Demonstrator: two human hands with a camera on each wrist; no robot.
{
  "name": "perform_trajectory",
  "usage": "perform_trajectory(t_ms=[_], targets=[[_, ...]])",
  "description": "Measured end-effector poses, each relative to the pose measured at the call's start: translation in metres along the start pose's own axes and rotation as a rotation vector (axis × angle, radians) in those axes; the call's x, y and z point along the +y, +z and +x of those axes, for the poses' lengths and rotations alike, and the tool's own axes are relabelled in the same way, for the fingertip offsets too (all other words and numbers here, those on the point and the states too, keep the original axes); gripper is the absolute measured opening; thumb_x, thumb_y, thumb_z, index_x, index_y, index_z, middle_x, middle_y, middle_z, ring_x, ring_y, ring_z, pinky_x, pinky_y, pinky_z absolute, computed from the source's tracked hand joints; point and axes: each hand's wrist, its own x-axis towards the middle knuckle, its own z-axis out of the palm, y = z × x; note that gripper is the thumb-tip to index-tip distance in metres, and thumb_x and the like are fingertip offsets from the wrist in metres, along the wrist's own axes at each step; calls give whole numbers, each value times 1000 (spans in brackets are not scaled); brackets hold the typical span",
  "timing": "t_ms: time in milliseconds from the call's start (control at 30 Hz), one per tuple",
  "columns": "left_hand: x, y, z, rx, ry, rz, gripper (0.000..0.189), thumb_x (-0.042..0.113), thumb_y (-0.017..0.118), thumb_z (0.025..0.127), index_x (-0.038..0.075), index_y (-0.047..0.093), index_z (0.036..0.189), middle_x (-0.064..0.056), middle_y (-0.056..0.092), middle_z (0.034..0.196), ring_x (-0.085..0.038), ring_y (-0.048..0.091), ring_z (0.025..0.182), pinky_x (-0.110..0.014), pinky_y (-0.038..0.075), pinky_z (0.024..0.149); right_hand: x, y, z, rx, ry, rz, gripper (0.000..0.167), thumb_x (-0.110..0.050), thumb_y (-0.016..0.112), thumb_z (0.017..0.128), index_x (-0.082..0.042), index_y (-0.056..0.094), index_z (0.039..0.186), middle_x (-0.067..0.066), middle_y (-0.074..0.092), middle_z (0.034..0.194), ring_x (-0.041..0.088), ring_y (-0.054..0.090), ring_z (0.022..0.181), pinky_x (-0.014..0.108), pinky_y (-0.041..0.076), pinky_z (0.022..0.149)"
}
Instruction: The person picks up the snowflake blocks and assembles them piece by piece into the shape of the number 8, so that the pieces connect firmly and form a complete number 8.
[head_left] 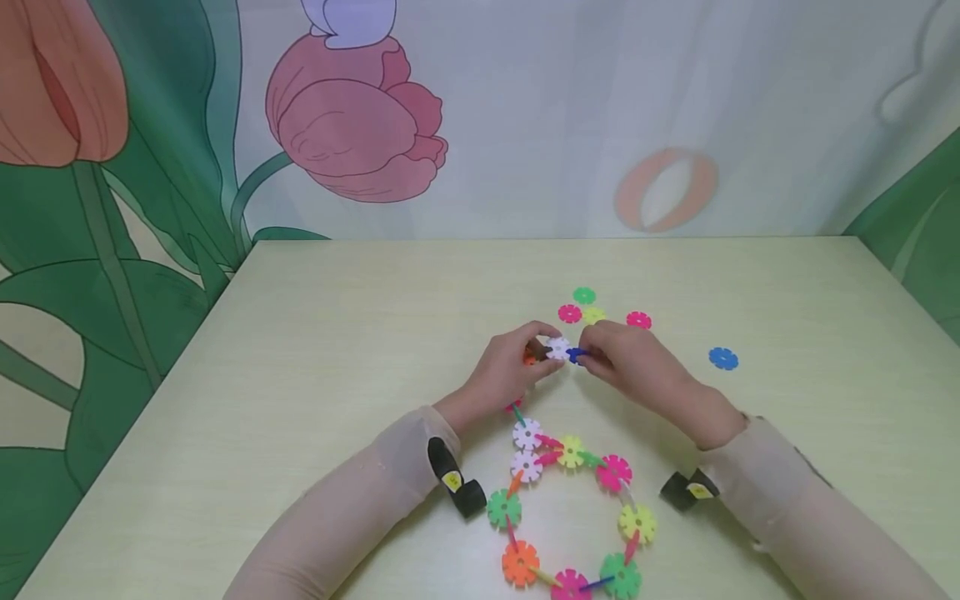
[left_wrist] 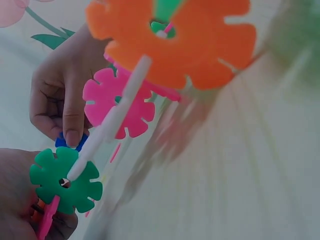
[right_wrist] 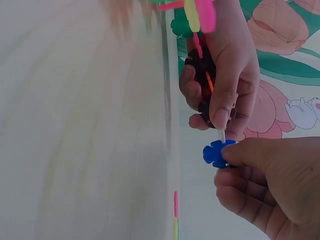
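Note:
My left hand (head_left: 501,367) grips the end of a chain of notched plastic snowflake discs, its thumb and finger at a brown disc (right_wrist: 204,62) and a white disc (head_left: 558,348). My right hand (head_left: 637,360) pinches a dark blue snowflake disc (right_wrist: 215,153), which meets the white disc's edge. The white disc appears edge-on in the right wrist view. More of the chain hangs close to the left wrist camera: an orange disc (left_wrist: 200,55), a pink disc (left_wrist: 122,110) and a green disc (left_wrist: 65,187). My left palm hides part of the chain.
A ring of joined coloured discs, including a yellow disc (head_left: 637,523) and an orange one (head_left: 520,563), lies on the table (head_left: 375,333) between my forearms. Beyond my hands lie several loose discs, among them a green disc (head_left: 584,295); a blue disc (head_left: 723,358) lies farther right.

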Motion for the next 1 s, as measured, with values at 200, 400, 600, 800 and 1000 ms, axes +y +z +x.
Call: perform_trajectory(t_ms=[200, 400, 600, 800, 1000], targets=[[1, 2, -1, 0, -24, 5, 33, 21, 67, 90, 15, 57, 121, -6, 70, 96, -14, 58, 82, -21, 47, 75, -2, 7, 0, 55, -16, 11, 7, -8, 72, 85, -6, 65, 87, 3, 64, 76, 13, 53, 68, 27, 51, 66], [4, 0, 0, -13, -93, -34, 35, 26, 64, 93, 17, 52, 125, -6, 67, 100, -16, 57, 72, -22, 46, 64, 3, 11, 2, 113, 39, 76, 8, -10, 71, 86, -5, 68, 91, 6, 67, 84, 17, 59, 73, 33, 56, 72], [4, -6, 2, -72, -130, -162, 35, 30, 58, 96, 16, 48, 126, -11, 67, 99, -18, 62, 66, -25, 51, 59, 6, 10, 3, 96, 124, 197, 12, -6, 69, 87, -5, 69, 98, 7, 67, 85, 18, 60, 75, 36, 57, 75], [1, -10, 4, -81, -141, -256, 26, 30, 56, 98, 14, 48, 116, -12, 67, 98, -17, 58, 65, -23, 45, 52, 10, 10, 3, 92, 121, 270, 14, -4, 69, 86, -2, 69, 100, 10, 71, 93, 22, 67, 83, 41, 57, 81], [-1, -7, 4, -100, -176, -321, 25, 31, 55, 98, 13, 45, 112, -13, 66, 96, -17, 62, 68, -22, 46, 55, 12, 12, 5, 67, 142, 342, 13, -7, 70, 86, -5, 70, 99, 9, 72, 96, 23, 70, 88, 39, 57, 82]])
